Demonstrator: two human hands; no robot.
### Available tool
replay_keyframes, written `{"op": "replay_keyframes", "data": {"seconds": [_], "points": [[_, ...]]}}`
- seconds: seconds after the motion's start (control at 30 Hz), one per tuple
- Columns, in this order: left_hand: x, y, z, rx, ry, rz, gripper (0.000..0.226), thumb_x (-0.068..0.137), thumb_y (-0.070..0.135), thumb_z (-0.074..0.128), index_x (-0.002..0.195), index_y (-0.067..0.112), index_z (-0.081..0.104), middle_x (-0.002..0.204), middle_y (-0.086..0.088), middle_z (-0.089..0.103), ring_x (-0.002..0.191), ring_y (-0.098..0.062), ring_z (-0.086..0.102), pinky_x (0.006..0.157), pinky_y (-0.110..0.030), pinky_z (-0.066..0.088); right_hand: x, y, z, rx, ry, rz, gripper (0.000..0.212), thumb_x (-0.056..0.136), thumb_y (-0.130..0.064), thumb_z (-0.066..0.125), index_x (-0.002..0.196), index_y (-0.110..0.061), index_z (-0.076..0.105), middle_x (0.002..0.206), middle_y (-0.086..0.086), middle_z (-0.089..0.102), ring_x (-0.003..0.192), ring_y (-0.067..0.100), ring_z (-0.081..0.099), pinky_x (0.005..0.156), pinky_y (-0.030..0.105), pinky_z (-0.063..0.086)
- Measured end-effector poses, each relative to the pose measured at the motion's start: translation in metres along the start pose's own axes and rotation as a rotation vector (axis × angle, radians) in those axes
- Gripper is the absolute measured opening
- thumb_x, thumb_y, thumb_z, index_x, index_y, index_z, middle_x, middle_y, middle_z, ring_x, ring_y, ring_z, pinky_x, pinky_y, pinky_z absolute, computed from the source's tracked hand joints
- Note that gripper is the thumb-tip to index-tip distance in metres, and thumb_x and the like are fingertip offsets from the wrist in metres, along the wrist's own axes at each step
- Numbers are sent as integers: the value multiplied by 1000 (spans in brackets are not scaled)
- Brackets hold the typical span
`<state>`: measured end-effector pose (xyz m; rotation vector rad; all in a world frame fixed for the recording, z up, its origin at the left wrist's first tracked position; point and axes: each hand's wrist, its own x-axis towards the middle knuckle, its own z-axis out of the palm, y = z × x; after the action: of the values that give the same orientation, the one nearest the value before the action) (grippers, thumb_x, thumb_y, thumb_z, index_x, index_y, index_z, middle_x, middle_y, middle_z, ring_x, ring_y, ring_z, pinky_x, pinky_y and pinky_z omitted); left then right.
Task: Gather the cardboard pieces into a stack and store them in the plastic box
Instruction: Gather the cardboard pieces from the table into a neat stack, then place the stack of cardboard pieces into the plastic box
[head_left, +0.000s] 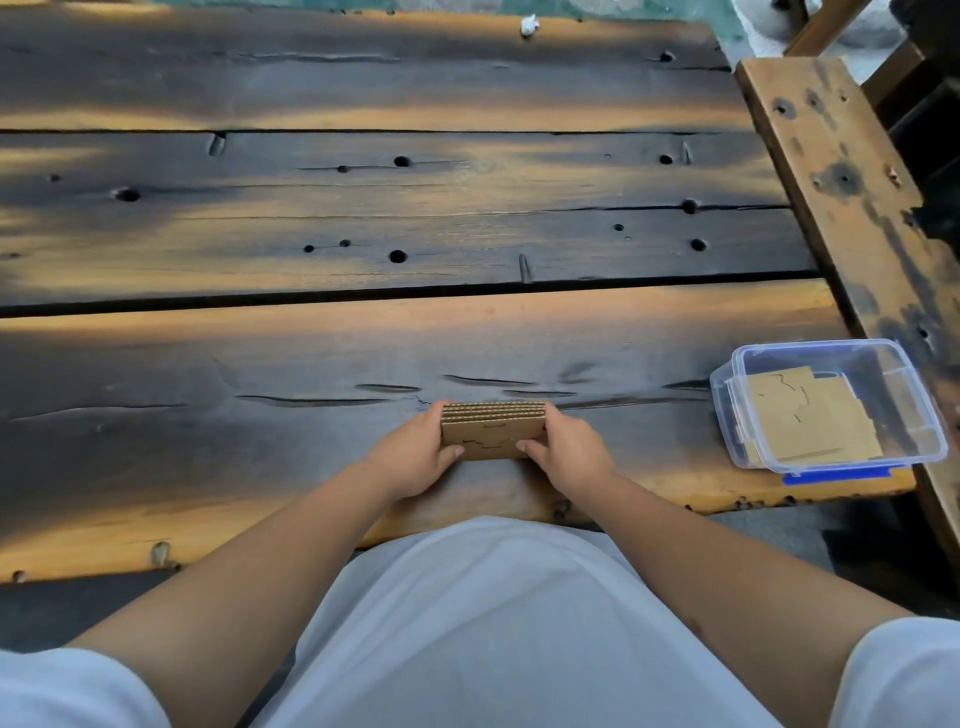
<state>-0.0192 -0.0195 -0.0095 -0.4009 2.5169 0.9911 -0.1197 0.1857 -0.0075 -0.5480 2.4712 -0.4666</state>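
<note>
With the cardboard stack (492, 431) standing on edge on the bench (311, 364) near its front edge, my left hand (415, 457) and right hand (569, 452) press its two ends, fingers (530, 448) clamped on the stack, so I judge I am squaring it. Next it goes right, lifted over the rim of the open plastic box (831, 410), well apart, and laid flat on the cardboard pieces (810, 421) inside.
</note>
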Motion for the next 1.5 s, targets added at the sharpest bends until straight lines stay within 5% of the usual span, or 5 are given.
{"op": "replay_keyframes", "data": {"seconds": [0.3,0.57,0.73,0.97,1.5], "points": [[-8,-1,8,344,231,54,34,92,50,48,101,18,43,100,-6,66,91,-32,62,62,-35,36,-6,6,-4,-105,56,-93,27,88,-48,59,98,-23,54,103,-1,66,99,25,60,76,41,51],[-2,5,1,97,98,-16,27,93,34,54,102,11,42,103,-13,63,95,-33,58,74,-41,46,0,2,-3,69,-10,-71,26,90,-31,63,105,-11,54,107,9,67,101,30,59,81,42,47],[-7,4,-11,-162,84,-58,29,92,29,59,105,8,45,92,-11,63,86,-30,58,74,-42,48,0,1,-11,277,11,-29,36,85,-28,72,72,-23,38,66,-3,48,60,11,44,53,31,31],[-16,11,-18,-386,186,-182,20,88,30,65,101,19,55,89,7,62,81,-11,58,61,-21,43,0,-7,-14,558,18,75,19,81,-31,75,88,-31,58,89,-10,66,81,7,63,65,24,52],[-24,48,-17,-587,161,-273,24,88,28,66,105,15,55,104,-2,64,95,-19,61,83,-36,51,-25,5,-34,657,64,112,23,82,-26,75,100,-24,60,93,-11,65,85,6,63,70,26,51]]}}
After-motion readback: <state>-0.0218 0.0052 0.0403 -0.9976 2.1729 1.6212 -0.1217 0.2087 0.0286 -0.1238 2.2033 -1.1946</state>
